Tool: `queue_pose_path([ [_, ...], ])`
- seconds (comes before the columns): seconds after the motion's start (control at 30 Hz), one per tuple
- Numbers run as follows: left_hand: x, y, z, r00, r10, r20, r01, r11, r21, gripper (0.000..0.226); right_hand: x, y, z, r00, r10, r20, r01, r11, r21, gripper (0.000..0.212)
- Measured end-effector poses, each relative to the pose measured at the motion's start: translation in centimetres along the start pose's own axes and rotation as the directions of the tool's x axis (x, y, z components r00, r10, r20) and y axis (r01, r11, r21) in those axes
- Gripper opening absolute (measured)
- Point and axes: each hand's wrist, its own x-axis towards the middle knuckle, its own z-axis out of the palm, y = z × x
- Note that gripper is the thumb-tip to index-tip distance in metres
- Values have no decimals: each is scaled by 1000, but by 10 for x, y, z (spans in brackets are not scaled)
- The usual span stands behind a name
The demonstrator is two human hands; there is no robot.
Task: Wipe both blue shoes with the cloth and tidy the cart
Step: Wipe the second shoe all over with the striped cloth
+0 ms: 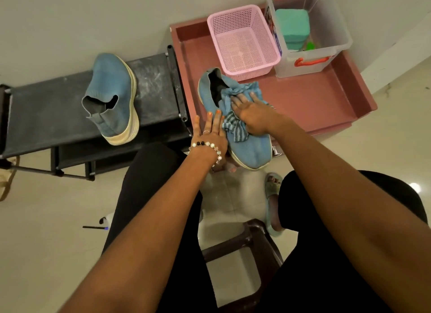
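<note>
One blue shoe (250, 150) with a cream sole lies at the front left edge of the pink cart tray (326, 95), toe toward me. My left hand (211, 131) rests flat against its left side with straight fingers. My right hand (253, 113) presses a blue striped cloth (235, 126) onto the top of the shoe, fingers spread. The other blue shoe (113, 98) stands by itself on the black rack (46, 116) to the left.
A pink mesh basket (242, 39) and a clear plastic box (324, 53) holding a green sponge (292, 27) sit at the back of the cart tray. A dark stool (251, 242) stands between my knees. A pen (94, 227) lies on the floor.
</note>
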Motion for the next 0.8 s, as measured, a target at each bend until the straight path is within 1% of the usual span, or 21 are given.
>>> queue_pose_path([
  [0.1,1,-3,-3,999,40,27,-38,997,-61,115,-10,1,3,1000,-15,20,14,998,56,70],
  [0.13,1,-4,-6,998,44,34,-41,996,-81,118,-16,1,3,999,-23,26,20,995,101,70],
  [0.23,0,-2,-8,999,19,34,-16,994,-110,112,-46,-2,7,996,-49,75,28,964,264,68],
  [0.33,1,3,-5,1000,-11,-2,11,994,-106,106,-84,-16,18,995,-16,97,-21,927,374,67],
  [0.4,0,6,-4,999,-25,-23,22,995,-102,104,-105,-33,25,994,3,111,-53,891,451,61],
  [0.47,-1,8,-4,999,-31,-24,28,992,-120,108,-123,-51,31,989,16,149,-93,847,523,58],
  [0.5,-2,8,-4,999,-34,-23,30,990,-135,111,-131,-58,34,986,14,165,-104,827,552,62],
  [0.57,-2,8,-5,999,-34,-26,30,986,-162,113,-143,-67,40,986,11,168,-109,803,586,73],
  [0.67,1,8,-6,999,-32,-30,26,987,-159,114,-143,-63,46,992,28,120,-96,784,614,74],
  [0.73,1,9,-7,999,-37,-30,32,988,-154,115,-128,-53,48,995,39,94,-86,811,579,75],
  [0.8,1,9,-7,999,-41,-32,36,988,-147,109,-109,-45,47,996,59,71,-88,852,516,75],
])
